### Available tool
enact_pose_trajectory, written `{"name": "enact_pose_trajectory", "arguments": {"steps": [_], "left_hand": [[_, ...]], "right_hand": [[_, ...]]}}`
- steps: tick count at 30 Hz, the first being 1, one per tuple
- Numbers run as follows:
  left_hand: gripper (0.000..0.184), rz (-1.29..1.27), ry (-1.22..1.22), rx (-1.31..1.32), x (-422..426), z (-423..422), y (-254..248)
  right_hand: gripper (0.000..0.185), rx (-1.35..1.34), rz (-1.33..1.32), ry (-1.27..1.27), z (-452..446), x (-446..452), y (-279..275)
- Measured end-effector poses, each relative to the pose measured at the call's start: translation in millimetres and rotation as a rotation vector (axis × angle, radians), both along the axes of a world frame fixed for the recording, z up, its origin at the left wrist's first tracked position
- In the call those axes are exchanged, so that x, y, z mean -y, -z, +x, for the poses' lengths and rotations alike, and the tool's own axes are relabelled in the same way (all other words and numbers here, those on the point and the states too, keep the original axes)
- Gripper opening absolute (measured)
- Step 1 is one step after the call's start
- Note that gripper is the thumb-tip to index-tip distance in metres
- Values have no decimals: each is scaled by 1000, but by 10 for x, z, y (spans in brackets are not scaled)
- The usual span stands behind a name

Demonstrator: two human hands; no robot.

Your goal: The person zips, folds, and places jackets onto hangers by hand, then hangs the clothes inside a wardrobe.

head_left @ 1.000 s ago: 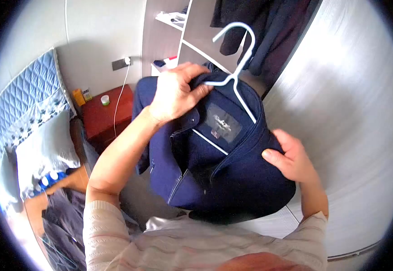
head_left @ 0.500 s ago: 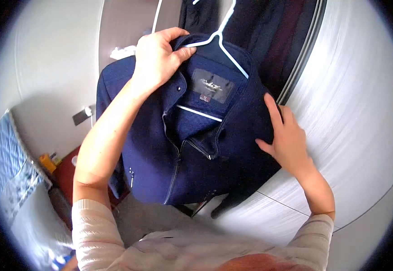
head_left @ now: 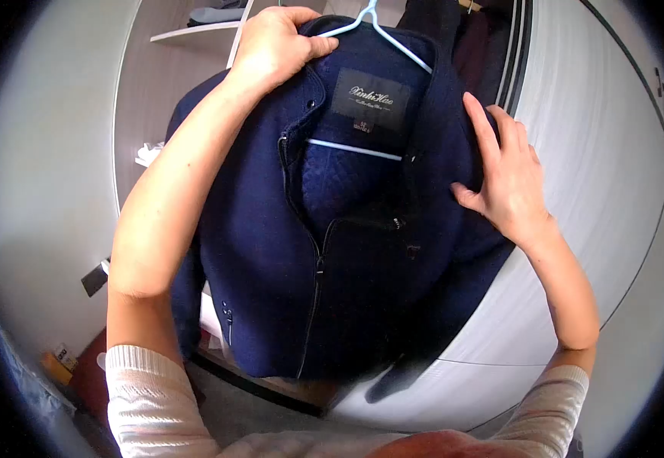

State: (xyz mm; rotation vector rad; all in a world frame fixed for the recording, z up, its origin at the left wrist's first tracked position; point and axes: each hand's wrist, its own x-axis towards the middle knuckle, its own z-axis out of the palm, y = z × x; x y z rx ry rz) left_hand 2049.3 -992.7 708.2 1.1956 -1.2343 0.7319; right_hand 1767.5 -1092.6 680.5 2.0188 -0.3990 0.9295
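A navy zip-up jacket (head_left: 256, 252) hangs on a white wire hanger (head_left: 394, 44) in front of me, its front zip partly undone. A dark label shows inside the neck, with a hanger bar crossing below it. My left hand (head_left: 275, 49) is closed on the collar at the upper left, thumb in front, beside the hanger's arm. Against the jacket's shoulder on the right lies my right hand (head_left: 509, 172), its thumb and forefinger stretched wide apart over the cloth. Some of its other fingertips are hard to see at the shoulder's edge.
Behind the jacket stands a wardrobe with shelves (head_left: 195, 32) at left and dark hanging clothes (head_left: 488, 53) at right. A pale sliding door (head_left: 576, 153) fills the right side. Low at left are a wall socket (head_left: 94, 281) and a yellow item (head_left: 57, 368).
The jacket and both hands sit higher in view, and the jacket appears larger. The view has shifted, showing more shelf at upper left. My left hand still grips the collar.
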Motion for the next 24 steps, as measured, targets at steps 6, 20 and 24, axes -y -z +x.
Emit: {"name": "enact_pose_trajectory", "arguments": {"steps": [6,20,24], "left_hand": [[38,-15,-63,43,157,7,30],[45,-353,243,64,1327,588,-322],[44,-364,335,56,1691,663,-407]], "right_hand": [[99,2,-30,30,-72,58,133],[82,135,-434,346,348,87,-113],[82,133,-410,538,522,49,-309]]}}
